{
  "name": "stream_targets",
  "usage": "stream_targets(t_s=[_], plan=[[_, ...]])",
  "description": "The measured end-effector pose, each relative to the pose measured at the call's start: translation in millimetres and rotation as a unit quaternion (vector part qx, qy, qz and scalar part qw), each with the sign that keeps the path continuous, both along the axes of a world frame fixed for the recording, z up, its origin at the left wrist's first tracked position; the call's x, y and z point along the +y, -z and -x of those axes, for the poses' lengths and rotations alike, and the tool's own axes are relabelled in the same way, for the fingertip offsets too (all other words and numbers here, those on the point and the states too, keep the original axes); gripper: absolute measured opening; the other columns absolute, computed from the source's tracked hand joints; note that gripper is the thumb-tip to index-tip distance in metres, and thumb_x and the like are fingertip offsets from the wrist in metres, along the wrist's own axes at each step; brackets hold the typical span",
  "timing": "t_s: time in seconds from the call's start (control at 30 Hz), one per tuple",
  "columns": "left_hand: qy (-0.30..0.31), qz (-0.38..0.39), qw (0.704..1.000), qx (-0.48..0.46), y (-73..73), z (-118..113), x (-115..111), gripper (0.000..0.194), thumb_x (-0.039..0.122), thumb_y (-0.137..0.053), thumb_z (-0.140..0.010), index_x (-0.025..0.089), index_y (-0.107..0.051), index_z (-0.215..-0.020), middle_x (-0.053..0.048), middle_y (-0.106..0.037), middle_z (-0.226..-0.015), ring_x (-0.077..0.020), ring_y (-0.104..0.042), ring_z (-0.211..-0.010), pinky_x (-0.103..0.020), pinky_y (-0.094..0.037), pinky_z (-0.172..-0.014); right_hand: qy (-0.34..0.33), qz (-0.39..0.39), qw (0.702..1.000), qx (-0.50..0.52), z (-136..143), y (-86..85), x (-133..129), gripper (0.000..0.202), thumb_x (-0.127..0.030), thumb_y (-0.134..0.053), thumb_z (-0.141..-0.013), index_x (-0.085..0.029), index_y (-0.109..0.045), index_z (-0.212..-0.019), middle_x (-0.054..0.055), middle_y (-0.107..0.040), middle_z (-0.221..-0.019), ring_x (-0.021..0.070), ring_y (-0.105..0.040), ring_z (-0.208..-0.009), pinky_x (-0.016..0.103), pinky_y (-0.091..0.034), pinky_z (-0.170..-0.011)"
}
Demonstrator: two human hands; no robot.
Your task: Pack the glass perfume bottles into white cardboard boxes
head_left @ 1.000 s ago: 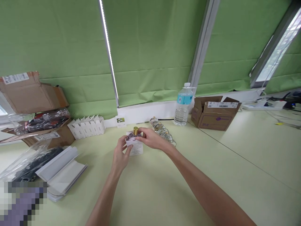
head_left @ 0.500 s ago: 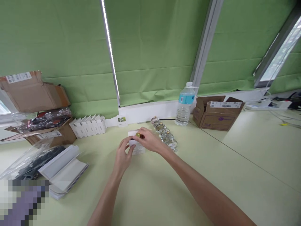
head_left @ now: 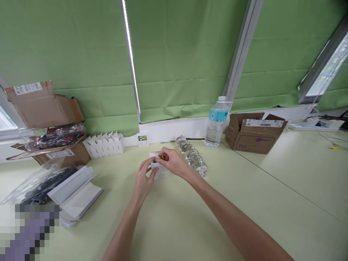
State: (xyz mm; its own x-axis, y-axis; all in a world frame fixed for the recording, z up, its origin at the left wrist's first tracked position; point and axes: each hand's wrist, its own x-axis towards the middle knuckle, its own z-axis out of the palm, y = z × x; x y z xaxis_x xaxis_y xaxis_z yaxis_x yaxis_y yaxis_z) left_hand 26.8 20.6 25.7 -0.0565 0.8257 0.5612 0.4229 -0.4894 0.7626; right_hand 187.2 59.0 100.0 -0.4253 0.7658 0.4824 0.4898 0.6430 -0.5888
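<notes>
The grip of our right hand (head_left: 174, 162) is together on a small gold cap (head_left: 162, 157), held at the mouth of a small white carton (head_left: 161, 172); whatever lies under the cap is mostly hidden by our fingers and the carton. The grip of our left hand (head_left: 143, 178) is clamped on the carton's left side, thumb in front. Fine print covers the carton's front, too small for us to read. Just to its right on the pale green desk (head_left: 185, 224) lies a slanting row of clear glass bottles (head_left: 193, 157), some with gold showing. Behind the carton, against the low white wall, we see a little card (head_left: 143, 140) with a green and white picture. To the left stand several white cartons (head_left: 103, 145) in a row, their small print illegible, and nearer us are flat white cartons (head_left: 78, 201) beside a clear plastic bag (head_left: 45, 186) with dark contents. Beyond those, two brown cardboard boxes bear white labels we cannot read, with plastic-wrapped items (head_left: 61, 136) between them. To the right stands a water bottle (head_left: 214, 127) with a turquoise label, beside an open cardboard box (head_left: 254, 136) carrying a white barcode label and a purple logo, its lettering unclear.
</notes>
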Motion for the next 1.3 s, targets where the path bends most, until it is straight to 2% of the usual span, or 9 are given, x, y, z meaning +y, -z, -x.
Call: stream_targets(t_s=[0.17,0.4,0.6,0.77,0.93,1.07,1.17,1.3], plan=[[0.001,-0.003,1.0,0.002,0.1,1,0,0.039,0.031,-0.056,-0.087,0.03,-0.053,-0.126,-0.006,-0.056,-0.125,-0.0188,-0.056,-0.111,-0.033,-0.056,-0.086,-0.024,-0.028,0.999,-0.033,0,0.4,2,0.028,-0.03,-0.051,-0.088,-0.017,-0.056,-0.063,-0.003,-0.055,-0.061,0.0094,-0.044,-0.057,0.022,-0.03,-0.053],[0.012,0.002,1.0,0.0,-0.1,2,0,0.038,0.031,-0.054,-0.088,0.031,-0.053,-0.126,-0.006,-0.056,-0.124,-0.0183,-0.055,-0.112,-0.034,-0.055,-0.088,-0.031,-0.083,0.989,-0.12,0,4.1,1,0.036,-0.028,-0.04,-0.094,-0.017,-0.062,-0.068,0.003,-0.062,-0.068,0.014,-0.051,-0.07,0.025,-0.031,-0.063],[0.029,-0.002,1.0,0.003,-4.3,1,-2,0.038,0.03,-0.053,-0.088,0.032,-0.054,-0.126,-0.005,-0.055,-0.126,-0.0184,-0.053,-0.116,-0.034,-0.053,-0.09,-0.021,-0.03,0.991,-0.13,-9,-3.9,-4,0.046,-0.036,-0.034,-0.096,-0.02,-0.064,-0.066,-0.002,-0.053,-0.054,0.011,-0.042,-0.052,0.025,-0.025,-0.053],[0.05,0.02,0.998,-0.023,-6.7,-1,-2,0.038,0.031,-0.054,-0.087,0.033,-0.056,-0.125,-0.005,-0.056,-0.125,-0.0185,-0.054,-0.115,-0.033,-0.053,-0.09,-0.007,-0.014,0.995,-0.102,-13,-9.9,-5,0.044,-0.04,-0.036,-0.094,-0.022,-0.07,-0.072,-0.003,-0.052,-0.051,0.0103,-0.037,-0.048,0.025,-0.025,-0.051],[0.047,0.034,0.997,-0.048,-3.7,-2,2,0.033,0.036,-0.059,-0.084,0.029,-0.064,-0.116,-0.005,-0.059,-0.124,-0.0202,-0.056,-0.114,-0.034,-0.051,-0.092,0.001,0.008,0.998,-0.054,-19,-15.3,-3,0.049,-0.046,-0.038,-0.093,-0.017,-0.067,-0.065,0.0,-0.057,-0.055,0.0105,-0.043,-0.051,0.025,-0.029,-0.05],[0.056,0.058,0.994,-0.078,-5.4,-3,1,0.032,0.041,-0.053,-0.087,0.026,-0.066,-0.112,-0.007,-0.061,-0.124,-0.0214,-0.056,-0.115,-0.034,-0.051,-0.089,-0.041,0.069,0.996,-0.031,-30,-19.7,-1,0.043,-0.046,-0.044,-0.09,-0.017,-0.07,-0.072,0.001,-0.061,-0.061,0.012,-0.049,-0.055,0.024,-0.033,-0.049],[0.061,0.065,0.992,-0.094,-8.7,-5,-1,0.034,0.043,-0.049,-0.088,0.023,-0.067,-0.109,-0.008,-0.063,-0.121,-0.0219,-0.056,-0.114,-0.034,-0.05,-0.089,-0.079,0.082,0.993,-0.031,-38,-22.0,2,0.031,-0.044,-0.054,-0.085,-0.019,-0.073,-0.083,0.002,-0.067,-0.072,0.0134,-0.054,-0.063,0.024,-0.038,-0.053],[0.037,0.079,0.986,-0.145,-9.6,-8,0,0.038,0.044,-0.053,-0.086,0.02,-0.06,-0.114,-0.01,-0.066,-0.114,-0.0217,-0.061,-0.105,-0.034,-0.049,-0.087,-0.065,0.083,0.993,-0.051,-44,-18.8,11,0.022,-0.036,-0.063,-0.079,-0.02,-0.072,-0.09,0.003,-0.07,-0.086,0.0144,-0.058,-0.071,0.025,-0.043,-0.062]])
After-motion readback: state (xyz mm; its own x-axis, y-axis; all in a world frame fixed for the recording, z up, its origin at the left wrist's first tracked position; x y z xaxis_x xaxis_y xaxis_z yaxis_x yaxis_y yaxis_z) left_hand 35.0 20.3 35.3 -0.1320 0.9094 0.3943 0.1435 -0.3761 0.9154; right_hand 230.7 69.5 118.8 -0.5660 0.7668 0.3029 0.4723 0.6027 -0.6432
